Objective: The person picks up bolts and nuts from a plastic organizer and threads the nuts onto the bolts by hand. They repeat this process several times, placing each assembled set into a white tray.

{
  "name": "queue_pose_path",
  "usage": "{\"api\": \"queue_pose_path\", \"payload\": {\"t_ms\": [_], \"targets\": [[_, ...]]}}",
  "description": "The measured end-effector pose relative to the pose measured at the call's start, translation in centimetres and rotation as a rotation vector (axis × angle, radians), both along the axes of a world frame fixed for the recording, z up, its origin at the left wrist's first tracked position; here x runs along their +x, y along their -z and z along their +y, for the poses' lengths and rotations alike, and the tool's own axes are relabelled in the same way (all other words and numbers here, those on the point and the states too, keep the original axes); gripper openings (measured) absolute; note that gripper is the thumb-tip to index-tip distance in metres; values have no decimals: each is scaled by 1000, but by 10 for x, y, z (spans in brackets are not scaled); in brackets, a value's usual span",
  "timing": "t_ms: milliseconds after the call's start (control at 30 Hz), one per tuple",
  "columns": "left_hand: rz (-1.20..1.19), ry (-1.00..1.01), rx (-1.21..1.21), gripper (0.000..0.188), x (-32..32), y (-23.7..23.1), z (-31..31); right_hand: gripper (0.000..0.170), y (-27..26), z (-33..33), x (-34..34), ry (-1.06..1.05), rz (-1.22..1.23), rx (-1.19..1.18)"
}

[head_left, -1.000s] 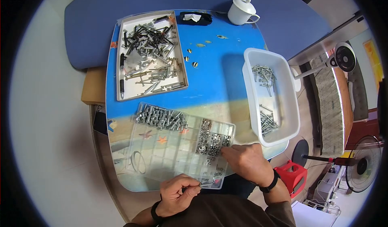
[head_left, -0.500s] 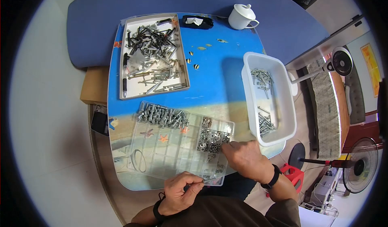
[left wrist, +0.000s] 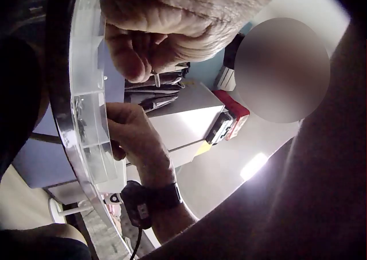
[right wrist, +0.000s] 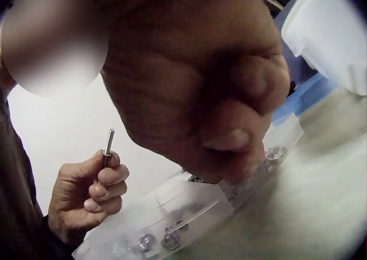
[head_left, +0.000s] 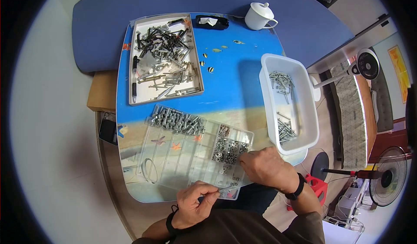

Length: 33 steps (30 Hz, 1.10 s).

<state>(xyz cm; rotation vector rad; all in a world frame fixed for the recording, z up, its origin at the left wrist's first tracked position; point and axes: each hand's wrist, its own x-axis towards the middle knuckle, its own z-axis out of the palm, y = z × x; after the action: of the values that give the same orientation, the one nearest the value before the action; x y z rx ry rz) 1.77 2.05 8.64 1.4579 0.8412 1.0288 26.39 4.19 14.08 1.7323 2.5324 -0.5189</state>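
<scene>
Head view: head-worn, facing forward and down over the tabletop (head_left: 234, 87); the farthest back of the three, its wide round field dark at the corners.
Left wrist view: wrist-worn, rolled sideways, very near; the left hand (left wrist: 183, 22) fills the upper middle, and the compartment box (left wrist: 86, 70) stands edge-on as an upright band at left.
Right wrist view: wrist-worn, tilted, very near; the right hand (right wrist: 195, 82) covers the upper middle, the box below it.
Both hands: shared, I note, by all three views; each wrist view shows the opposite hand farther off.
White tub (head_left: 266, 96): shared by head view, right of centre, and right wrist view, upper right corner.
</scene>
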Motion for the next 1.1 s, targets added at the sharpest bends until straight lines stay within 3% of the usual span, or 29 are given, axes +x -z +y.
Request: {"api": "queue_pose_path", "payload": {"t_ms": [167, 800, 1100], "targets": [[11, -7, 62, 13, 4, -1, 1, 8, 3, 0, 2, 115, 93, -52], [10, -70, 113, 11, 12, 1, 0, 15, 1, 3, 13, 76, 259, -182], [59, -52, 125, 11, 12, -1, 1, 16, 6, -12, 9, 249, 497, -154]]}}
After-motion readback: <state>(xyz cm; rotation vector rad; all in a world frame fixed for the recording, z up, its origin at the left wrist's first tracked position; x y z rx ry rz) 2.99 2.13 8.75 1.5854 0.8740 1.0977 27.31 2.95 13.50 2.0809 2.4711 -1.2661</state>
